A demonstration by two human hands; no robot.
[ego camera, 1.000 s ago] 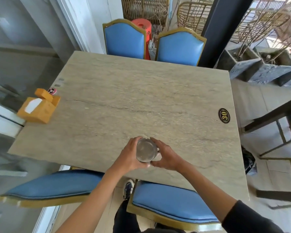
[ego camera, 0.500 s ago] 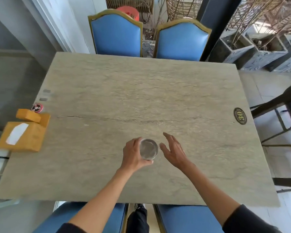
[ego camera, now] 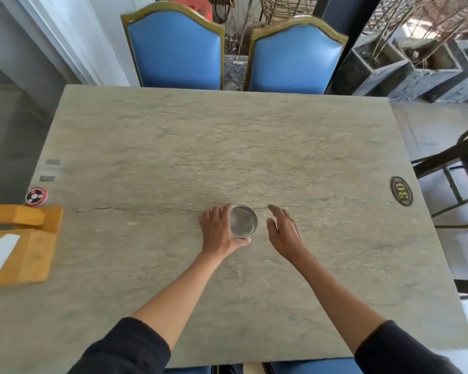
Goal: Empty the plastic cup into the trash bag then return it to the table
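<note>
A clear plastic cup [ego camera: 243, 221] stands upright near the middle of the stone table [ego camera: 227, 147], seen from above. My left hand [ego camera: 219, 231] wraps around the cup's left side, thumb curled under its near edge. A short gap to the right of the cup, my right hand [ego camera: 284, 231] hovers with fingers spread and holds nothing. No trash bag is in view.
A yellow wooden tissue box [ego camera: 16, 251] and a small red round disc [ego camera: 36, 196] sit at the table's left edge. A black oval "30" plaque [ego camera: 401, 190] is at the right edge. Two blue chairs [ego camera: 174, 51] stand at the far side; planters and a dark stool stand right.
My right hand let go of the cup and drew away to the right. The cup, held by my left hand, moved farther onto the table, and my view shifted forward over it.
</note>
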